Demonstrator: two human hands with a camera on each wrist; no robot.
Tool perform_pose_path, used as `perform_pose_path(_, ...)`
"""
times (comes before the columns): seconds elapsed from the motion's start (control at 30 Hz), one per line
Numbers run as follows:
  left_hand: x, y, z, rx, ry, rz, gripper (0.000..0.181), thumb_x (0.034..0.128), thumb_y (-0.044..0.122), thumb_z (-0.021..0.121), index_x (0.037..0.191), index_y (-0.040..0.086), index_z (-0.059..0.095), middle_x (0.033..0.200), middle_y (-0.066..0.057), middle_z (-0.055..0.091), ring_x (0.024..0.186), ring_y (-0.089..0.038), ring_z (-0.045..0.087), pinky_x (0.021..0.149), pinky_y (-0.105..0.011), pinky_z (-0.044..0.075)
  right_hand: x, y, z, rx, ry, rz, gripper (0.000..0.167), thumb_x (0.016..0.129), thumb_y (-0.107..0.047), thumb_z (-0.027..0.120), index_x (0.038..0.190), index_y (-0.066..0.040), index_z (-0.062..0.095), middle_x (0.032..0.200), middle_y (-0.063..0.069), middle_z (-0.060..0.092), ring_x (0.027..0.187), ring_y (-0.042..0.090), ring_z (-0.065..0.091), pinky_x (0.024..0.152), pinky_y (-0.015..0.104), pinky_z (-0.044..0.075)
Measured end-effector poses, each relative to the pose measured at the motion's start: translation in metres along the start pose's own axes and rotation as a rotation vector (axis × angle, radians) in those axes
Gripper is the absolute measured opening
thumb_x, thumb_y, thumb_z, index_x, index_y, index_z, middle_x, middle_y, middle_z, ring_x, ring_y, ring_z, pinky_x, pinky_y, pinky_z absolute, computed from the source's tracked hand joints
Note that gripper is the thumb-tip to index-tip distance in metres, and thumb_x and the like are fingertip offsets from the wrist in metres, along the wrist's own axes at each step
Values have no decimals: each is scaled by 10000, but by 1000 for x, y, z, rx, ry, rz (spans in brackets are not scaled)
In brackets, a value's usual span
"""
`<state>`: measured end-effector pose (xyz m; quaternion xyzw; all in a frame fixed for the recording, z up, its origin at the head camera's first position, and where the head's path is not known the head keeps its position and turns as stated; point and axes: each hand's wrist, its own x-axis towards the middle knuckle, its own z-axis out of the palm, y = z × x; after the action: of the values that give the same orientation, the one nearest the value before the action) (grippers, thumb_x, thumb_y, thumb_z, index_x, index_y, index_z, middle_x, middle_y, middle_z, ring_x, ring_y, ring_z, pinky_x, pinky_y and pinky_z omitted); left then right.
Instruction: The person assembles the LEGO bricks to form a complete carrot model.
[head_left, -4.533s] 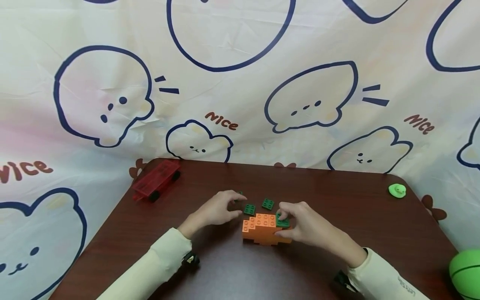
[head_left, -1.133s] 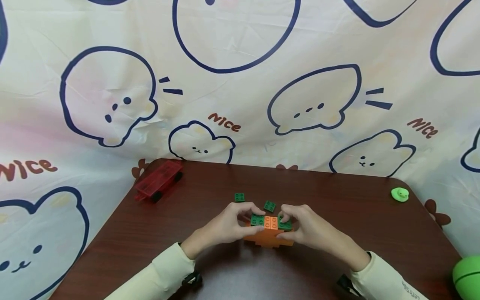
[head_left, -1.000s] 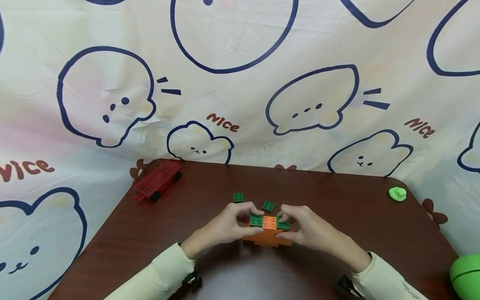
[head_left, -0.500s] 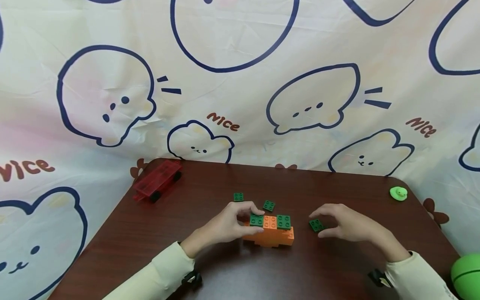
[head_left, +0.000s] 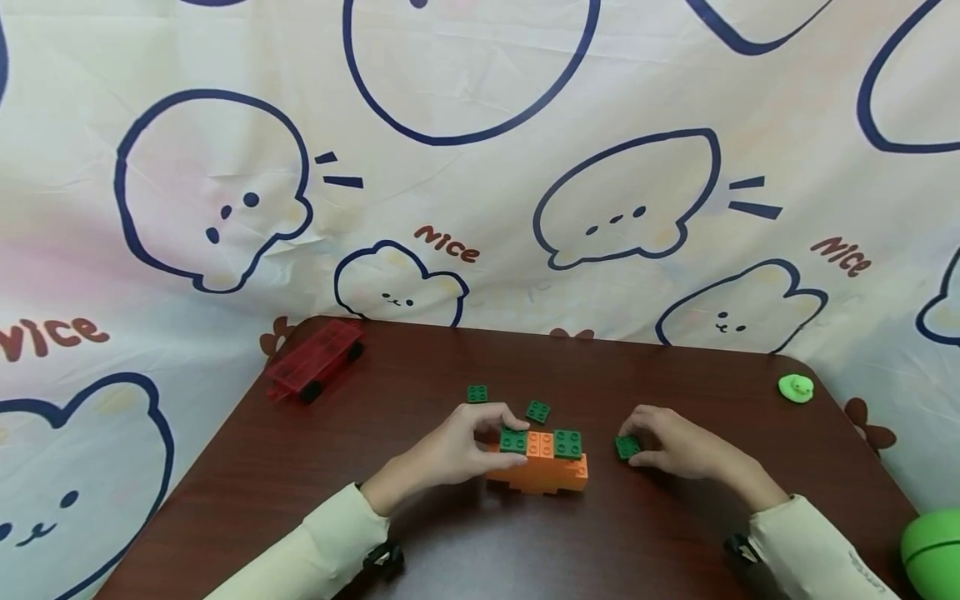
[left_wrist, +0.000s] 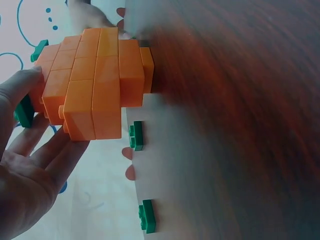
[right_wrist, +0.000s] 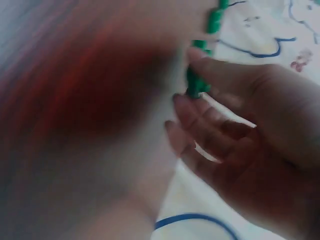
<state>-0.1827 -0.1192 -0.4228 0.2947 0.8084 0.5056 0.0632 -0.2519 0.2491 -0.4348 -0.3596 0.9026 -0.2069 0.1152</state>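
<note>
A stepped block of orange toy bricks [head_left: 542, 473] stands at the middle of the table. A green brick [head_left: 513, 439] sits on its left part and another green brick [head_left: 567, 444] on its right, with orange studs between them. My left hand [head_left: 450, 450] grips the left end, thumb at the near side and fingers at the far side; the left wrist view shows the orange block [left_wrist: 95, 85] between them. To the right of the block, my right hand [head_left: 686, 446] pinches a loose green brick [head_left: 627, 447] at the table top. In the right wrist view that green brick [right_wrist: 196, 80] is partly covered by the thumb.
Two loose green bricks, one farther left [head_left: 477, 393] and one nearer [head_left: 537, 411], lie behind the block. A red see-through toy car [head_left: 315, 358] stands at the back left. A green toy duck [head_left: 796, 387] is at the far right, and a green ball [head_left: 933, 550] at the right edge.
The left hand came to the block's left end, where a green brick now sits. My right hand left the block's right end, moved right and took hold of a loose green brick.
</note>
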Motion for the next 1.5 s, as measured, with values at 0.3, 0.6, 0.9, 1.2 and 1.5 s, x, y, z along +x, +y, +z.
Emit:
perform_pose_path(0.3, -3, 3, 3, -16, 12, 3, 289, 898, 229, 814, 1170, 207, 716, 1187, -29, 727, 1001, -196, 715, 841, -329, 609, 6, -89, -15, 104, 361, -242, 351, 872, -255, 838, 1204, -249, 725, 1076, -152, 698, 945, 50, 662, 804, 277, 596)
perform_pose_path(0.6, -2, 4, -1, 20, 8, 41, 268, 905, 214, 806, 1151, 186, 702, 1194, -34, 737, 986, -109, 719, 866, -306, 603, 26, -126, 0, 115, 425, -426, 263, 852, -129, 844, 1111, -129, 797, 1081, -17, 741, 873, 39, 706, 698, 164, 572)
perform_pose_path(0.9, 4, 5, 4, 58, -21, 72, 447, 921, 238, 790, 1315, 201, 583, 1279, 18, 703, 958, -30, 696, 848, -264, 592, 25, -125, 13, 84, 419, -402, 161, 832, -102, 856, 985, -139, 820, 1039, -1, 722, 547, -81, 468, 523, 80, 431)
perform_pose_path(1.2, 2, 4, 1, 72, -26, 68, 390, 912, 213, 797, 1271, 241, 646, 1223, 45, 718, 971, -25, 699, 866, -244, 587, 29, -125, 19, 69, 356, -365, 191, 837, -157, 863, 1012, -161, 787, 1050, -33, 712, 624, -70, 539, 570, 106, 485)
perform_pose_path(1.5, 1, 6, 0, 74, -15, 70, 383, 904, 203, 807, 1257, 227, 661, 1220, 40, 728, 1008, -32, 710, 889, -238, 580, 30, -120, 23, 69, 188, -269, 393, 788, -96, 893, 970, -189, 557, 1144, -23, 769, 1052, 130, 745, 847, 293, 610)
